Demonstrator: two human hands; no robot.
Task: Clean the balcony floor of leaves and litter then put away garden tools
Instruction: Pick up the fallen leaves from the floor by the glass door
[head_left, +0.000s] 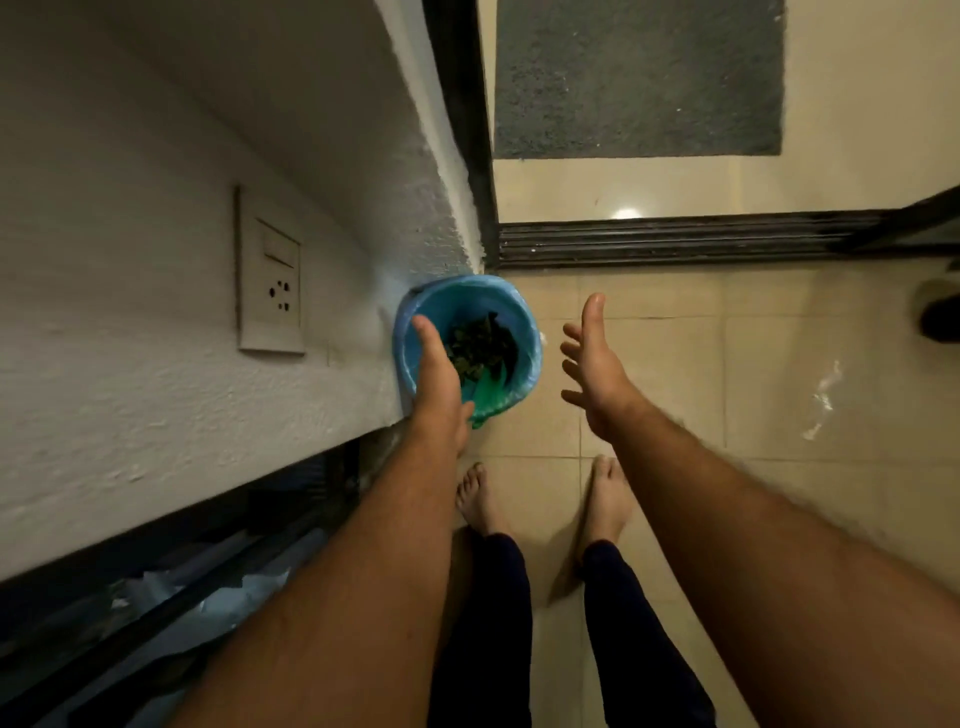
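Standing barefoot on the tiled balcony floor (649, 364), I look straight down at a blue bin (524, 332) lined with a blue bag, tucked against the white wall (130, 389) at the frame's centre. Dark leaves (485, 340) lie inside it. My left hand (439, 384) hangs over the bin's near rim, thumb straight, holding nothing I can see. My right hand (595, 364) hovers just right of the bin, fingers spread wide and empty.
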